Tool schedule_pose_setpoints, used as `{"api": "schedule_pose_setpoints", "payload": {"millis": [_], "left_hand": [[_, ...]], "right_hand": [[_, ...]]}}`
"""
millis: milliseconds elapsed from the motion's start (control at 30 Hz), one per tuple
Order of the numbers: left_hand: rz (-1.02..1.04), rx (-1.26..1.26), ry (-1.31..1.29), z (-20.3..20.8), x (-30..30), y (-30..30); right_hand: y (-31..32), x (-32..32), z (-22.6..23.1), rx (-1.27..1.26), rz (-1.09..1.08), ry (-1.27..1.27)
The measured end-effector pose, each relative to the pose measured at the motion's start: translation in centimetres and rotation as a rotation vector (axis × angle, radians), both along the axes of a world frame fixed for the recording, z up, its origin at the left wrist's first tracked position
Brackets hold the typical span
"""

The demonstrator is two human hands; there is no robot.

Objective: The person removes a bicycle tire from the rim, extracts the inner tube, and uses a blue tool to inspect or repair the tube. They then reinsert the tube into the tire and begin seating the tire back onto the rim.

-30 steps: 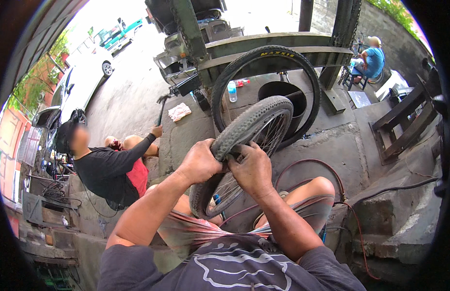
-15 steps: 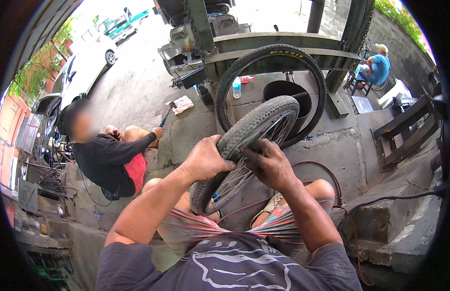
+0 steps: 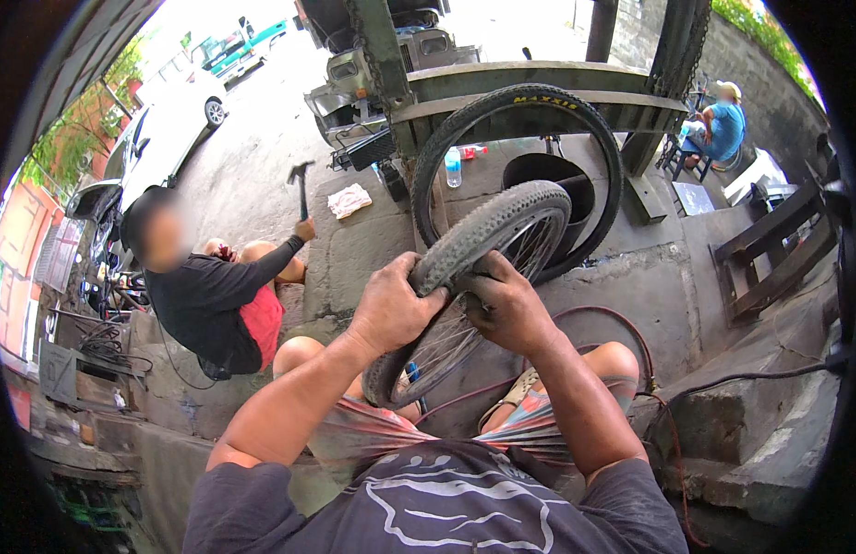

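Note:
A bicycle wheel (image 3: 518, 205) with a dusty knobby tyre stands tilted between my knees, its spokes showing on the right side. My left hand (image 3: 397, 307) is closed around the tyre from the left, thumb pressed toward the rim. On the other side my right hand (image 3: 507, 305), its fingers dark with grime, grips the tyre's edge by the rim, close to my left thumb. What lies under the right fingertips is hidden. Behind the wheel, a separate black tyre (image 3: 615, 175) leans upright against a metal frame (image 3: 539, 81) and a black tub (image 3: 531, 166).
To my left sits a person (image 3: 206, 286) raising a hammer (image 3: 303, 185). A water bottle (image 3: 453, 168) and a crumpled cloth (image 3: 349, 200) lie ahead. A red hose (image 3: 622, 323) runs at the right, near a rusty metal frame (image 3: 770, 249). Another person (image 3: 723, 129) sits far right.
My right hand has shifted slightly, its fingers curling further over the tyre's edge. My left hand keeps its grip. The person at left has lifted the hammer off the ground near the cloth.

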State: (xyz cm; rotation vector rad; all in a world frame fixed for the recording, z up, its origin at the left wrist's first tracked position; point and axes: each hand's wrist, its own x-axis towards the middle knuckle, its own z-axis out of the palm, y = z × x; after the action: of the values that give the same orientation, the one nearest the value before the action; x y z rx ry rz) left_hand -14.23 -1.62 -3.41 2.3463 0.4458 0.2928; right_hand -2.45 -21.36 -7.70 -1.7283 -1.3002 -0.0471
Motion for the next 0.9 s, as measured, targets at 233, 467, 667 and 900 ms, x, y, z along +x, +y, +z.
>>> {"api": "schedule_pose_setpoints", "payload": {"millis": [233, 467, 667, 900], "left_hand": [[0.155, 0.148, 0.050, 0.9, -0.1, -1.8], [0.185, 0.136, 0.198, 1.9, 0.6, -1.9], [0.209, 0.128, 0.208, 1.8, 0.8, -2.2], [0.260, 0.186, 0.185, 1.6, 0.6, -2.8]], "right_hand": [[0.6, 0.5, -0.3, 0.065, 0.041, -0.048], [0.7, 0.6, 0.5, 0.092, 0.085, -0.052], [2.0, -0.8, 1.1, -0.095, -0.156, 0.095], [2.8, -3.5, 1.7, -0.063, -0.344, 0.233]]}}
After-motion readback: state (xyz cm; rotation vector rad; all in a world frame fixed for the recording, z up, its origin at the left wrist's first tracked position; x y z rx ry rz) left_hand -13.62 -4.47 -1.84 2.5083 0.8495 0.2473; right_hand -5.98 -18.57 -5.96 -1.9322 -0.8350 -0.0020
